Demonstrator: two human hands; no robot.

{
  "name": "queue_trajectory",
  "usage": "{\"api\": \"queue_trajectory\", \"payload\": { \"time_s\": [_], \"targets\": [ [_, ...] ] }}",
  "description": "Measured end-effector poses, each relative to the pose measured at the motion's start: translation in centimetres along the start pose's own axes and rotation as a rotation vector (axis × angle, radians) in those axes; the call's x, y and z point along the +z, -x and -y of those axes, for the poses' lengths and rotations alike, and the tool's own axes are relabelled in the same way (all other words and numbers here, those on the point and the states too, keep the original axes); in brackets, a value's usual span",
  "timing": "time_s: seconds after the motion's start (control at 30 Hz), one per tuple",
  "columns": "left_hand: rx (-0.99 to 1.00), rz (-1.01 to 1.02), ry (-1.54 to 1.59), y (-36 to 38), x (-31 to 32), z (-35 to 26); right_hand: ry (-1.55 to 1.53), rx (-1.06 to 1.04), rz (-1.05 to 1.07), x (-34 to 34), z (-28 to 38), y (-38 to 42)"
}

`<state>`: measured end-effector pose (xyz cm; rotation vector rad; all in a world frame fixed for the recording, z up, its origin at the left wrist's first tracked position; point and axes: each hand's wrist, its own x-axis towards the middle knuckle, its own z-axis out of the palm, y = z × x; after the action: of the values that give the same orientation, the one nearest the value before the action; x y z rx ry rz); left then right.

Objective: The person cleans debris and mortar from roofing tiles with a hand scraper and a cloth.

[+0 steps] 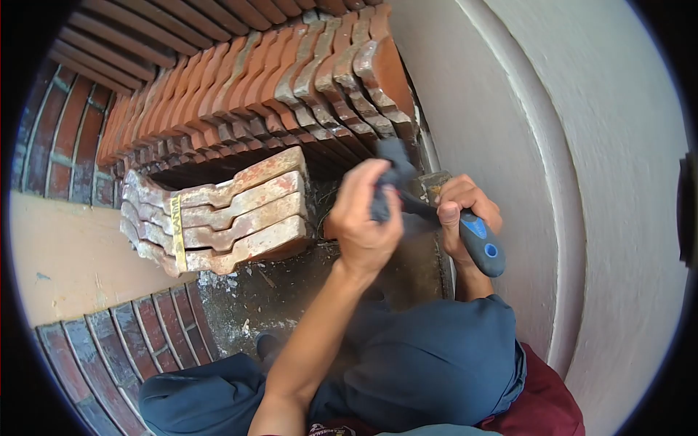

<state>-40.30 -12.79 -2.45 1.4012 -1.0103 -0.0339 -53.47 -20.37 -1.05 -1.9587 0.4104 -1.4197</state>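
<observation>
Left hand [366,218] fisted on cloth [392,178] | right hand [458,214] seemingly gripping tool handle [481,243]

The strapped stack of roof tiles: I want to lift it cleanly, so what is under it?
The strapped stack of roof tiles rests on dark, gritty ground strewn with debris, beside a tan slab. Whatever lies directly under it is covered by the tiles.

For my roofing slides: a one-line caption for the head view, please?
Left hand wipes a blue-handled tool, gripped by the right hand, with a dark cloth beside stacked clay tiles.
</observation>
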Motion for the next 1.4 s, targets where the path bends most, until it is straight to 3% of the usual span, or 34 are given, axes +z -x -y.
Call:
{"api": "queue_trajectory", "payload": {
  "time_s": [0.1, 0.13, 0.23, 0.27, 0.5, 0.53, 0.63, 0.7, 0.77, 0.87, 1.0, 1.23, 1.4],
  "targets": [
    [0.062, -0.218, -0.222, -1.7, -0.7, 0.7, -0.009, 0.052, -0.049, 0.0, -0.8, 0.5],
    [0.03, -0.205, -0.276, -2.3, -0.6, 0.9, -0.003, 0.071, -0.04, 0.1, -0.9, 0.6],
    [-0.02, 0.044, -0.472, -3.0, -0.8, 0.7, 0.027, 0.125, -0.019, 0.3, -0.8, 1.0],
    [0.054, 0.005, -0.509, -3.2, -0.5, 0.7, 0.036, 0.141, -0.015, 0.5, -0.8, 1.1],
    [-0.242, 0.276, -0.317, 0.0, 0.3, 0.6, 0.047, 0.363, -0.008, 1.1, -1.0, 3.1],
    [-0.302, 0.258, -0.208, 0.9, 0.5, 1.4, 0.058, 0.368, -0.006, 1.0, -1.2, 3.5],
    [-0.239, 0.026, -0.126, 1.2, 0.2, 1.9, -0.011, 0.28, -0.084, 0.8, -2.2, 4.3],
    [-0.167, -0.114, -0.174, 0.3, -0.2, 1.4, -0.026, 0.2, -0.113, 0.8, -2.5, 4.2],
    [-0.109, -0.118, -0.273, -0.5, -0.1, 1.1, -0.021, 0.091, -0.132, 1.0, -2.8, 3.9],
    [0.028, -0.061, -0.472, -0.9, 0.6, 1.8, -0.024, 0.091, -0.114, 1.7, -2.6, 3.4],
    [-0.251, 0.186, -0.526, -2.5, -0.5, 0.1, -0.003, 0.135, -0.088, 1.6, -2.3, 3.6],
    [-0.389, 0.523, -0.815, -5.0, -1.5, -2.7, -0.009, 0.248, -0.068, 0.3, -2.5, 4.5],
    [-0.444, 0.572, -0.883, -6.5, -1.2, -3.9, -0.009, 0.285, -0.03, -0.3, -2.6, 4.8]
  ]
}}
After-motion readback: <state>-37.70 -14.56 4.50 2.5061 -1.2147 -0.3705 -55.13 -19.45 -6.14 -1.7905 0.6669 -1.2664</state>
